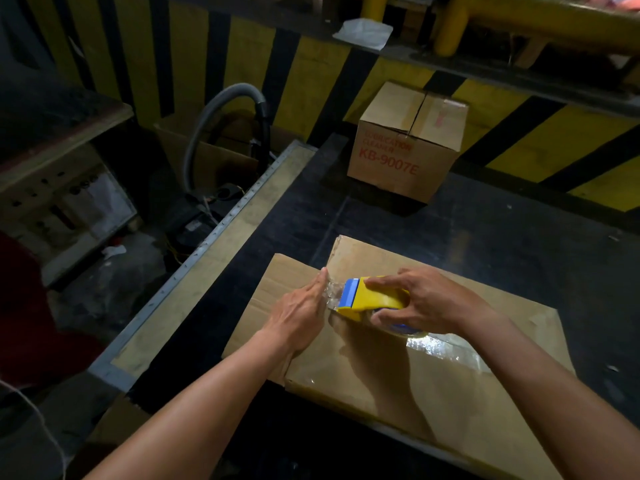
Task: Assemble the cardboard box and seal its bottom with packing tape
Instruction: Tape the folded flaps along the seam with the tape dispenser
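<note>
A brown cardboard box (pixel 433 382) stands on the dark table with its folded flaps facing up. A strip of clear packing tape (pixel 446 351) runs along the seam toward the right. My right hand (pixel 420 301) grips a yellow tape dispenser (pixel 372 296) with a blue blade guard, set near the box's left edge. My left hand (pixel 299 311) lies with straight fingers pressing the free tape end (pixel 330 292) against the cardboard just left of the dispenser. A flat cardboard sheet (pixel 273 296) lies beneath the left hand.
A closed carton (pixel 405 143) printed KB-9007E stands at the far side of the table (pixel 502 237). A yellow and black striped wall (pixel 311 71) runs behind. A grey hose (pixel 221 109) and clutter fill the floor gap on the left, past the table's metal edge (pixel 214 230).
</note>
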The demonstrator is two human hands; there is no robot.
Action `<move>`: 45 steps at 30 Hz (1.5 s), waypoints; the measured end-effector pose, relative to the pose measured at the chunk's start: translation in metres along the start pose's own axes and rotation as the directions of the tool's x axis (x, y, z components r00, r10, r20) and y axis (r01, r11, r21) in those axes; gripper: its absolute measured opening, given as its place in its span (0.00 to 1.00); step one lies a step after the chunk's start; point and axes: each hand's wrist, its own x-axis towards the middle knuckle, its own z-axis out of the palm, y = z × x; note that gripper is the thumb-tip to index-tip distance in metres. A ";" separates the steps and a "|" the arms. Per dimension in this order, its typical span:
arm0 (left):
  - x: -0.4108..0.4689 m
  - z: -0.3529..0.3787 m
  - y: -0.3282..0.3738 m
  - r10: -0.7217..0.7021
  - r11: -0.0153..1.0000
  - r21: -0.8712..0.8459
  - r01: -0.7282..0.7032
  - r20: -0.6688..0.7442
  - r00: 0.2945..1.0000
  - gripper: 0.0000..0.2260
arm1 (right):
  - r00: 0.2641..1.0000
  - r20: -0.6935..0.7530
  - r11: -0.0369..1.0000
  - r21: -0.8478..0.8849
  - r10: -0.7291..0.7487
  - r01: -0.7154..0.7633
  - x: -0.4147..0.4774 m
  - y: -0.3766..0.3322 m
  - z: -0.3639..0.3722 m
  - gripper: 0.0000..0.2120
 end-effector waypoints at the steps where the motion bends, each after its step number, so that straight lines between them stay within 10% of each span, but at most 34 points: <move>1: 0.000 0.001 0.003 -0.024 0.998 -0.054 0.024 0.000 1.000 0.25 | 1.000 -0.014 1.000 -0.005 0.000 0.000 0.001 -0.001 0.003 0.34; 45: -0.013 0.023 0.038 0.020 0.927 0.374 -0.041 0.062 0.998 0.27 | 0.999 0.043 0.997 0.074 -0.025 0.021 -0.041 0.058 -0.021 0.30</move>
